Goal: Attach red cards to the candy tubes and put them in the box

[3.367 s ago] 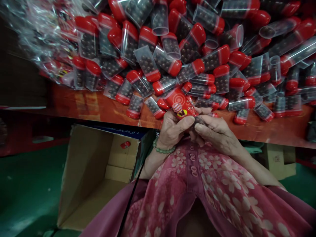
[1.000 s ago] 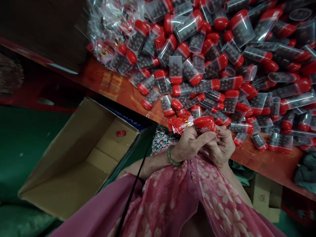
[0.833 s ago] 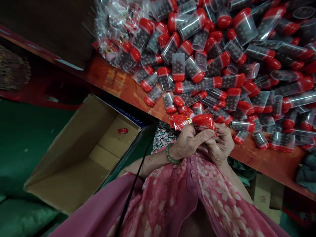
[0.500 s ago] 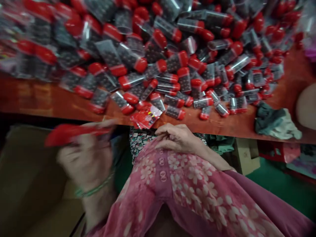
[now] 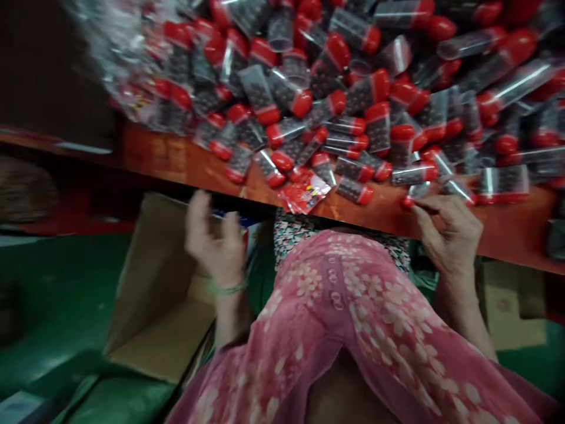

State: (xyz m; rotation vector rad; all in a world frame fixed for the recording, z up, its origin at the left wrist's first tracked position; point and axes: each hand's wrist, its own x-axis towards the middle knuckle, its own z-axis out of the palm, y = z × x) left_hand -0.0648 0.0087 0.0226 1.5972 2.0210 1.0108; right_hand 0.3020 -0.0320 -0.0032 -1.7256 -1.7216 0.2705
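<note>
My left hand [image 5: 216, 241], blurred, is raised over the cardboard box with its fingers apart and nothing in them. A green bracelet [image 5: 229, 288] circles that wrist. At the table's front edge my right hand [image 5: 452, 232] pinches the end of a small clear tube with a red cap [image 5: 417, 191], which lies at the front of the heap. Other red-capped clear tubes [image 5: 353, 168] filled with dark little balls are piled behind it. Left of my right hand, several red printed cards or packets [image 5: 304, 191] lie fanned at the edge.
An open cardboard box [image 5: 150, 353] stands below the table on the left. The orange-brown tabletop [image 5: 154, 153] carries clear plastic bags [image 5: 119, 59] at its left. Another carton [image 5: 512, 300] sits under the table on the right. Green cloth or sacking [image 5: 115, 400] lies at lower left.
The red item that was in my left hand is gone, and its fingers have spread. My right hand has moved from my lap to a small tube. The view has swung left.
</note>
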